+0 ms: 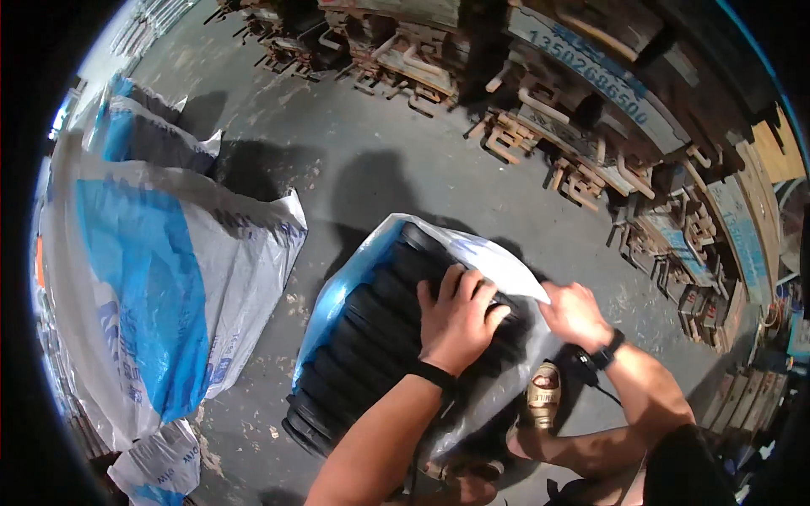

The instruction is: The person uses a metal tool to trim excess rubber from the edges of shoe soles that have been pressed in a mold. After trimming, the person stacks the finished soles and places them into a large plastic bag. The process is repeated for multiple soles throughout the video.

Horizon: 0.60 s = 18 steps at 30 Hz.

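Left hand (460, 325) spread out, palm down, fingers bent and apart over the black rounded pieces (350, 367), resting on them and clasping none! Over on the other side, the right hand (578, 316) is closed, and it has the rim of the white-and-blue bag (509, 271) pinched between thumb and fingers. Black pieces packed side by side in a slanting stack, directly beneath the left hand and left of the right, with the bag around them and their near end showing at its open side. All of it sits on the grey floor (278, 118), mid-way between the big crumpled bag (143, 287) on the left and the rusty metal blocks (515, 135) lining the floor's far edge.

Now the markings: large blue digits run along the pale boards (591, 72) above those blocks! Blue lettering on the crumpled bag, warped by its folds; fainter blue print on the bag in hand, too creased to make out. And just below the right hand, a tan slipper (544, 392) carries dark capital letters.
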{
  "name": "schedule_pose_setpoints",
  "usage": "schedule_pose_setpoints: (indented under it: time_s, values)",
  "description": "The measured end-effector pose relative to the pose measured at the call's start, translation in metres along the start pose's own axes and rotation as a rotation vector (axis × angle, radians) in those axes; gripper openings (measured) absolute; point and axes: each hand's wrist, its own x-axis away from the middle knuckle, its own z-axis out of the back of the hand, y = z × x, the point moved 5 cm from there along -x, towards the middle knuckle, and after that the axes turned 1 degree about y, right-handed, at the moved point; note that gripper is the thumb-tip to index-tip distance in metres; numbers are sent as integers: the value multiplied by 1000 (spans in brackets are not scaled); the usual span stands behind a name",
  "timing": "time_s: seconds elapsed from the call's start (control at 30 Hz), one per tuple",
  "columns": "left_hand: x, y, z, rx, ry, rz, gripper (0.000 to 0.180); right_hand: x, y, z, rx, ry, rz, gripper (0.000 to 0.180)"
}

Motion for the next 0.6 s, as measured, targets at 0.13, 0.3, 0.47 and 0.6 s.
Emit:
schedule_pose_setpoints:
  time_s: [0.13,0.3,0.47,0.6]
  values:
    - [5,15,-18,-51,167,-61,37,23,-86,79,-225,103,167,19]
    - [2,-1,-33,4,162,-7,33,-25,-99,83,-47,-205,41,69]
    - [8,1,-20,-54,7,30,28,-105,-144,67,0,-29,133,92]
    - [3,5,-22,-90,-155,64,29,-170,-159,24,187,-264,79,49]
